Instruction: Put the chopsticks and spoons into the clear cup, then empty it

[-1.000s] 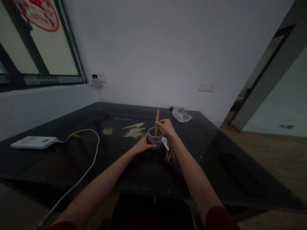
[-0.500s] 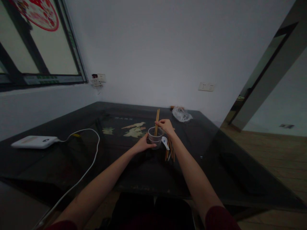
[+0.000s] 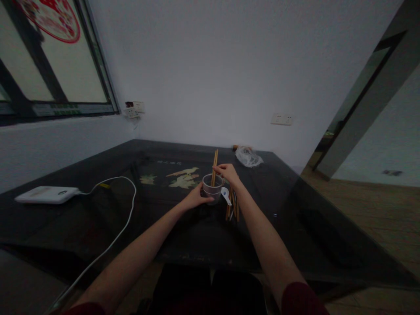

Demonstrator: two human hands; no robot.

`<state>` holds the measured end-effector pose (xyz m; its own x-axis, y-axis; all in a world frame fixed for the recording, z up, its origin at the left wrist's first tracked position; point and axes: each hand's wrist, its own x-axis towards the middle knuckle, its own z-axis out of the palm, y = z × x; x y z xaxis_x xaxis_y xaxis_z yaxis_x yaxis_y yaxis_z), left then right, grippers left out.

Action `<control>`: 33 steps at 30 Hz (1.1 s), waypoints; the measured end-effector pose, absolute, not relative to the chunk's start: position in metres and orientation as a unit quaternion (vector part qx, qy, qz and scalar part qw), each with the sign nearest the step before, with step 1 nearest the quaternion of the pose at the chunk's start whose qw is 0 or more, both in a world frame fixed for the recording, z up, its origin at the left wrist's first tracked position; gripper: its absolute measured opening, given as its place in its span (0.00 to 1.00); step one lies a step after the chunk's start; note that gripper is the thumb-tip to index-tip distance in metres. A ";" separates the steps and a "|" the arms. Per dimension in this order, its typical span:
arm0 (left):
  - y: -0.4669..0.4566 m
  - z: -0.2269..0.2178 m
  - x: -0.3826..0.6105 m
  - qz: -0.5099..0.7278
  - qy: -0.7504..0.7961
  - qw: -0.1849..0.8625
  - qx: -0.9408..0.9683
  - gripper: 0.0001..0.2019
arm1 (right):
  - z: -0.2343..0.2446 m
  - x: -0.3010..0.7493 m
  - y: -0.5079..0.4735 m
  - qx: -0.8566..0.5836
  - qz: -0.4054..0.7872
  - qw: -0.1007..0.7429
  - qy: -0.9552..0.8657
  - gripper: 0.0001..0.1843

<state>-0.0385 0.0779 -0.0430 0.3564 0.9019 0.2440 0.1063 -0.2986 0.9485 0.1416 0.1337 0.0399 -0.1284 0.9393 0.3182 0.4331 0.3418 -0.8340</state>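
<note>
- Clear round cup (image 3: 213, 191) on glossy black desk (image 3: 197, 238): prob. light plastic, slippery (too dim to be sure); grip low round wall.
- Slim yellow-brown wooden chopsticks (image 3: 215, 158), lower ends inside cup: likely light, stiff; pinch mid-length.
- L hand (image 3: 194, 198): fingers wrapped on cup; R hand (image 3: 229, 173): fingers clamped on chopsticks.

A: What does the dark, pale-figured worktop (image 3: 203, 236) carry?
B: Left, a white device (image 3: 46, 195) with cable (image 3: 134, 197); centre, a translucent cup (image 3: 215, 191) beside a white spoon (image 3: 225, 195) and loose chopsticks (image 3: 236, 213); far edge, a crumpled plastic bag (image 3: 248, 158).
</note>
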 end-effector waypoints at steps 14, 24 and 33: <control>0.070 -0.034 -0.036 0.414 0.377 0.468 0.684 0.41 | 0.060 0.205 0.102 -0.506 0.303 0.490 -0.642 0.25; 0.066 -0.026 -0.036 0.403 0.379 0.488 0.675 0.42 | -0.001 0.237 0.066 -0.550 0.285 0.459 -0.637 0.17; 0.064 -0.022 -0.037 0.385 0.407 0.433 0.706 0.39 | -0.011 0.239 0.071 -0.648 0.161 0.322 -0.671 0.10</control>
